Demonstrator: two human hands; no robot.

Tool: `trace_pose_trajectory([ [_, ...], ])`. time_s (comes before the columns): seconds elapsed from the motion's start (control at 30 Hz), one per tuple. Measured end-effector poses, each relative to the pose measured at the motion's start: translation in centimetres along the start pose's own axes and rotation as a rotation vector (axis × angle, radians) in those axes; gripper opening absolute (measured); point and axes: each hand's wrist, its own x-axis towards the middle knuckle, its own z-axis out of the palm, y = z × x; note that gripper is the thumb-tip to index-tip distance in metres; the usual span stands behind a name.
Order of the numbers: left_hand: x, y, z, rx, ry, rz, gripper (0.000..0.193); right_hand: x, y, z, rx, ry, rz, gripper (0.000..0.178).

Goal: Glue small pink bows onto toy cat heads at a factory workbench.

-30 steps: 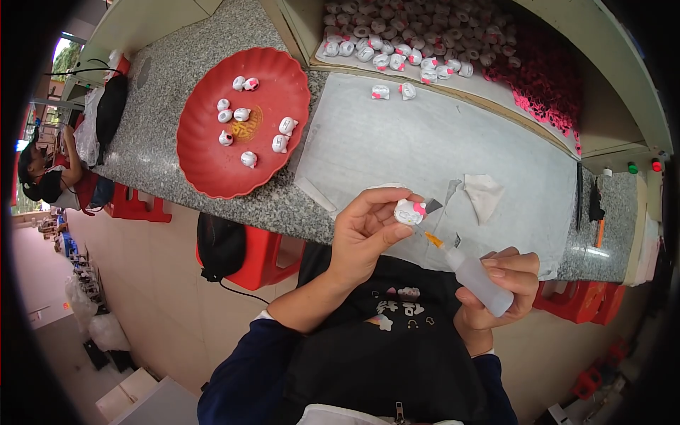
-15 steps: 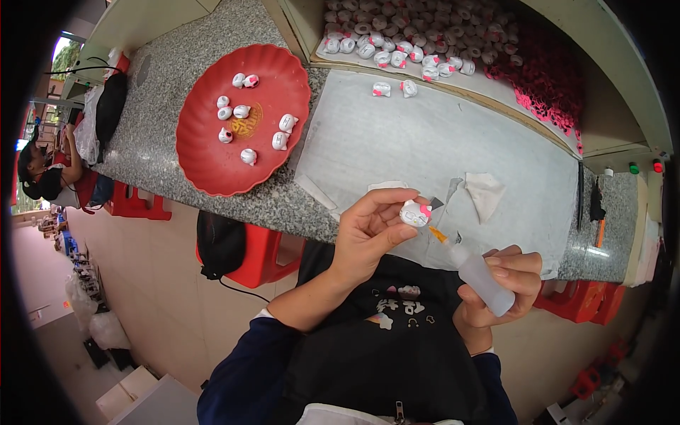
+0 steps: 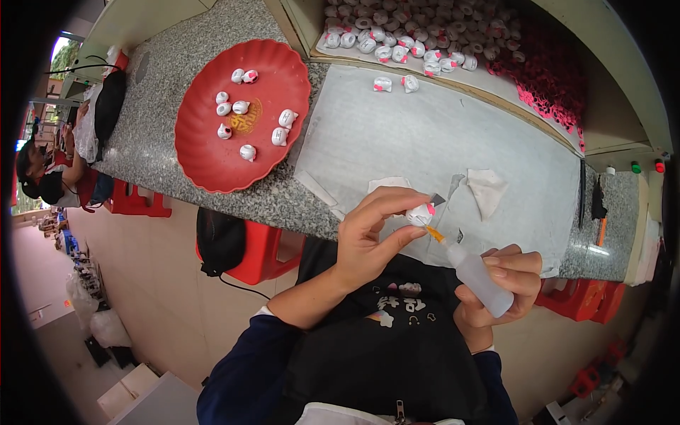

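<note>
Between the thumb and fingers of my left hand [image 3: 372, 237] is a small white cat-head figurine [image 3: 419, 214] with a pink bow. My right hand [image 3: 506, 283] grips a translucent squeeze bottle [image 3: 482, 282], tilted so its orange needle tip [image 3: 433, 232] meets or nearly meets the figurine's lower edge. Whether anything flows from the tip is too small to tell. Beneath both hands lies a white paper sheet [image 3: 397, 134]. Two more figurines, one cat head [image 3: 382, 84] and another [image 3: 409, 83], rest at its far edge.
A red scalloped plate [image 3: 205, 166] with several white figurines stands at left on the granite counter [image 3: 163, 99]. A shelf at the back holds many white pieces [image 3: 425, 28] and a heap of pink bows [image 3: 545, 92]. A folded cloth [image 3: 486, 191] lies on the paper. Another person [image 3: 57, 170] sits far left.
The figurine has been turned in my left fingers, so its face no longer points up at me. The bottle's tip has come slightly left and up, against or close to it.
</note>
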Motion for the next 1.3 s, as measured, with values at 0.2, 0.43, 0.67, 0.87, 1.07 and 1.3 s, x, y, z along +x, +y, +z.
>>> trace_pose_trajectory([
  [0.2, 0.4, -0.2, -0.2, 0.130, -0.006, 0.083, 0.030, 0.8, -0.3, -0.9, -0.049, -0.125, -0.004, 0.039],
  [0.43, 1.0, -0.1, -1.7, 0.141, 0.116, 0.039, 0.032, 2.3, 2.9, -2.7, 0.198, -0.117, 0.175, 0.032],
  [0.67, 1.8, 0.3, -2.9, -0.064, 0.233, -0.073, 0.033, 11.3, 11.5, -4.5, 0.142, -0.309, 0.512, 0.030],
  [0.87, 1.5, 0.3, -2.4, -0.073, 0.211, -0.092, 0.033, 17.1, 18.6, -1.2, -0.720, -0.324, -0.042, 0.027],
  [1.07, 1.5, 0.1, -3.0, -0.077, 0.222, -0.122, 0.034, 17.6, 19.1, -1.5, -0.722, -0.657, 0.036, 0.025],
  [1.3, 1.7, 0.2, -2.1, -0.056, 0.219, -0.147, 0.035, 18.1, 19.9, 0.5, -0.548, -0.512, 0.094, 0.026],
])
